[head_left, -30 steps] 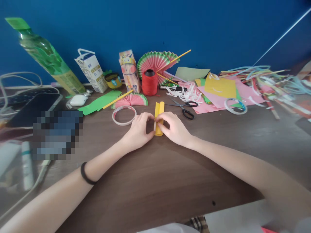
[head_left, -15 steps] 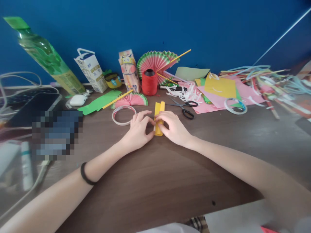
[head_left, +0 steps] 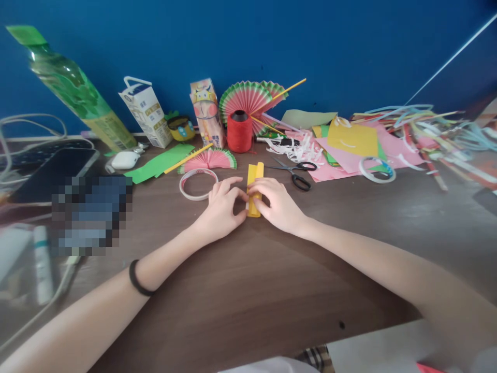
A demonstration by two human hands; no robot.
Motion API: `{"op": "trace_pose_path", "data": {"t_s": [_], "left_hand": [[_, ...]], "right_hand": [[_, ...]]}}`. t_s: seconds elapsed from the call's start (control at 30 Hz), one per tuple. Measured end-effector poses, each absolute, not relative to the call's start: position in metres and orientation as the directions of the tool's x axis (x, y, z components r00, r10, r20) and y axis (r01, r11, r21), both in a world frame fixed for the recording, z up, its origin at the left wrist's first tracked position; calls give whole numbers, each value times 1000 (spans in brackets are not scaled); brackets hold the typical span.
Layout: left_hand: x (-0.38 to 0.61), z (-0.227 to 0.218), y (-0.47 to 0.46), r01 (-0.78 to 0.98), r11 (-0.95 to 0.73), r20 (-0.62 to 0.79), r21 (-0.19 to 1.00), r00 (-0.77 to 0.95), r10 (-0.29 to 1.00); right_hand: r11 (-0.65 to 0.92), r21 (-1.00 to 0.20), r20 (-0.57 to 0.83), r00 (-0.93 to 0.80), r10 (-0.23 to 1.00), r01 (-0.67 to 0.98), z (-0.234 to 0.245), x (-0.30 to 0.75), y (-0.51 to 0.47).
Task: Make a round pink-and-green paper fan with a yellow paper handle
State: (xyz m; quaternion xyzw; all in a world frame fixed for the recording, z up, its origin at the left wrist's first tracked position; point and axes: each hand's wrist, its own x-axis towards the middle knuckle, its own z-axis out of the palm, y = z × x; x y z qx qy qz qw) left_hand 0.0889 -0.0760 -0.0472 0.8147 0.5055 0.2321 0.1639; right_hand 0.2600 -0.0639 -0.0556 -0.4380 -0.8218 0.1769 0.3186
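A narrow yellow paper [head_left: 254, 173], partly rolled or folded along its right side, lies on the brown desk in front of me. My left hand [head_left: 222, 210] is curled at its left edge, thumb and fingertips touching the paper. A small whitish strip shows along that edge by the thumb. My right hand [head_left: 280, 206] bends over the paper from the right, its fingers pressing on the top and its thumb on the near part. The fingers cover the middle of the paper. A roll of tape [head_left: 181, 187] lies just beyond my left hand.
Black-handled scissors [head_left: 300, 182] lie beyond my right hand. At the back stand a red thread spool [head_left: 239, 135], a pleated paper fan [head_left: 244, 96], a carton [head_left: 149, 116] and a green bottle [head_left: 73, 88]. Coloured paper sheets [head_left: 351, 139] lie right, a phone [head_left: 54, 173] left.
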Motion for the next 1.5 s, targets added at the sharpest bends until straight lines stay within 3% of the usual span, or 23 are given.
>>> {"op": "trace_pose_path", "data": {"t_s": [0.67, 1.5], "left_hand": [[92, -42, -78, 797, -356, 118, 488, 345, 931], [91, -43, -76, 811, -366, 107, 457, 359, 927]], "right_hand": [[542, -572, 350, -415, 840, 615, -55, 260, -65], [511, -580, 314, -404, 859, 634, -54, 260, -65]]}}
